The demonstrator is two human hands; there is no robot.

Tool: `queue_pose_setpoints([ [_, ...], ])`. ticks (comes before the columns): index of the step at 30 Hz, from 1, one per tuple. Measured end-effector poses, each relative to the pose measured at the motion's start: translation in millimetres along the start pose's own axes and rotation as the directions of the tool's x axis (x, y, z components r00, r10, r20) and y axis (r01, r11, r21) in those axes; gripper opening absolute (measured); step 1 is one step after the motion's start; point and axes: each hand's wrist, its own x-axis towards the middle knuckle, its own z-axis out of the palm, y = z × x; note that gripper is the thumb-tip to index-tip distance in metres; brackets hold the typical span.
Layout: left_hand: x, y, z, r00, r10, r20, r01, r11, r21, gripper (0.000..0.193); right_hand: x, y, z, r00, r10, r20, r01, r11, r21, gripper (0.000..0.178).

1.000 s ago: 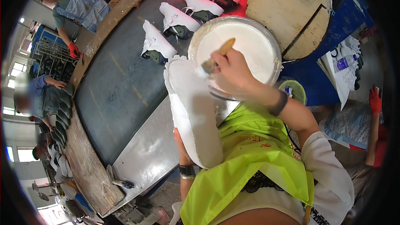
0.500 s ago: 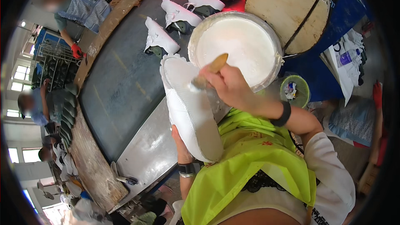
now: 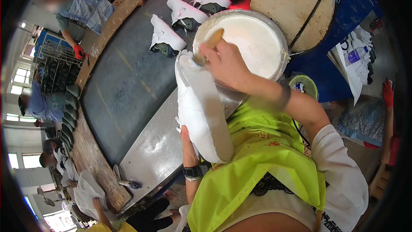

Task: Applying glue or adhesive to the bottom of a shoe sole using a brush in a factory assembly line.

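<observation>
My left hand (image 3: 189, 148) grips a white shoe upper (image 3: 201, 107) from its side, its fingers partly hidden behind it. The shoe's broad, flat sole side faces up toward me. In my right hand (image 3: 229, 65) is a brush (image 3: 214, 38) with a yellowish wooden handle, held between thumb and fingers. Its bristles touch the far end of the shoe's underside, where a wet white patch shows. Just beyond my right hand stands a round bucket (image 3: 281, 38) of white liquid.
Several white shoes (image 3: 166, 34) on dark green lasts stand along a dark conveyor belt (image 3: 122, 90), the farthest in red light. Another brush (image 3: 128, 184) lies on the metal ledge (image 3: 150, 157). A green bin (image 3: 307, 83) is at right. Co-workers are across the belt.
The brush has moved from the shoe's middle to its far end. The shoe has shifted slightly right. At lower left, a person's arm and a pale bag have come into view.
</observation>
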Motion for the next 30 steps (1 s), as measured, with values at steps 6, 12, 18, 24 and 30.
queue_pose_setpoints([
  [6, 1.8, 3.9, -18.3, 0.999, -0.031, -0.026, 0.033, 0.995, 0.097, 0.06, -43.5, -15.9, -16.7, 0.933, 0.131, 0.334, -0.206, 0.957, 0.202, 0.025],
  [12, -6.5, -5.3, -20.5, 0.999, -0.033, 0.014, 0.033, 0.998, -0.057, 0.062, 40.8, -13.1, 17.9, 0.976, 0.136, 0.172, -0.175, 0.955, 0.24, 0.031],
  [18, -9.7, 0.5, -14.4, 0.999, 0.043, -0.019, -0.043, 0.999, 0.007, 0.063, 44.5, 21.6, 7.4, 0.943, 0.264, 0.202, -0.275, 0.961, 0.027, 0.036],
  [24, -6.2, 2.6, -26.4, 0.996, 0.093, -0.002, -0.092, 0.993, 0.069, 0.065, 13.6, 20.5, 5.2, 0.999, 0.006, -0.039, 0.006, 0.95, 0.312, 0.023],
  [30, -6.2, 9.2, -25.3, 0.968, 0.253, 0.003, -0.231, 0.881, 0.413, 0.066, -32.8, 11.3, 7.1, 0.974, 0.169, 0.151, -0.203, 0.946, 0.251, 0.021],
])
